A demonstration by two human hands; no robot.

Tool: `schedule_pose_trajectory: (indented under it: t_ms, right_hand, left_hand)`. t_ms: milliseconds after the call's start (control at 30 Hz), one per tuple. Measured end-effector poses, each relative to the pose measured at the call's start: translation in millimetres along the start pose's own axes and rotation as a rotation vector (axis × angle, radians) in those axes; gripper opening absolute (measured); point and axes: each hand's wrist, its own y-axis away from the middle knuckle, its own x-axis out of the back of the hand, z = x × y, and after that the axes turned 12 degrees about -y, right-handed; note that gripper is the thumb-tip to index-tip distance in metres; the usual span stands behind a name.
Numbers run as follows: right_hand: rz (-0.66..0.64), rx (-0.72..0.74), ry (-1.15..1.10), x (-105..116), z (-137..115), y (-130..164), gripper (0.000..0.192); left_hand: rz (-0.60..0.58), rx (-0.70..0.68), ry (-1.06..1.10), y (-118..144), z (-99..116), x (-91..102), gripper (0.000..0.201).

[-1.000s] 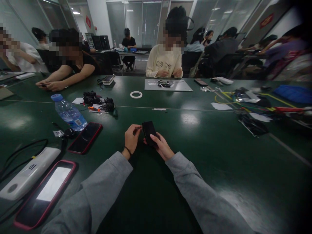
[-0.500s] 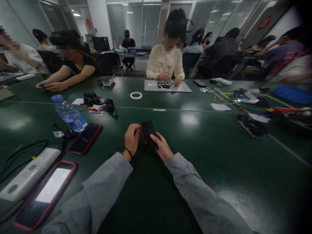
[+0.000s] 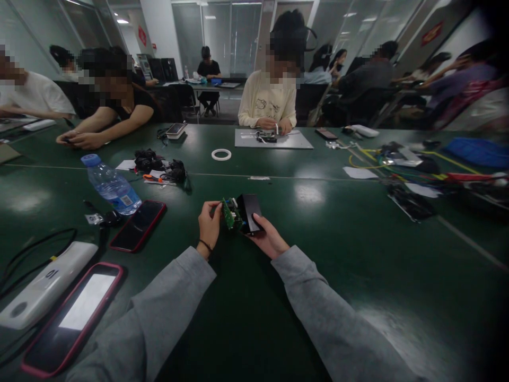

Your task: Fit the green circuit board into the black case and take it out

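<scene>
My left hand (image 3: 209, 223) pinches the edge of a green circuit board (image 3: 229, 214) with small light-coloured parts on it. Wrapped round a black rectangular case (image 3: 251, 212), my right hand (image 3: 268, 233) has its thumb on the near face. The board sits just left of the case, at its open side; whether some part of it is still inside, I cannot tell. Both are held above the green table (image 3: 246, 307) in front of me. The fingers under the case are hidden.
On the left lie a water bottle (image 3: 113, 185), a dark phone (image 3: 138, 225), a white power bank (image 3: 47, 284) and a pink-edged phone (image 3: 75, 318). A tape roll (image 3: 221, 154) is ahead. Cables and tools (image 3: 405, 159) spread at right. A person (image 3: 268, 101) works opposite.
The green circuit board has come out of the black case toward the left. My left hand has moved slightly left with it, and the case has turned and shifted right.
</scene>
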Motion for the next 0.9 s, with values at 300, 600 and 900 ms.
schedule_pose_trajectory:
  t_ms: [300, 600, 900]
  right_hand:
    - [-0.04, 0.026, 0.009, -1.5, 1.1, -1.0, 0.034]
    - [-0.033, 0.037, 0.007, -0.3, 2.0, -2.9, 0.033]
    - [0.003, -0.022, -0.09, 0.3, -3.0, -1.5, 0.029]
  left_hand:
    - [-0.141, 0.148, 0.138, 0.6, 0.2, -2.5, 0.038]
    - [-0.179, 0.248, 0.259, -3.4, 1.8, 1.0, 0.045]
    - [-0.39, 0.597, 0.795, -2.6, 7.4, 3.7, 0.04]
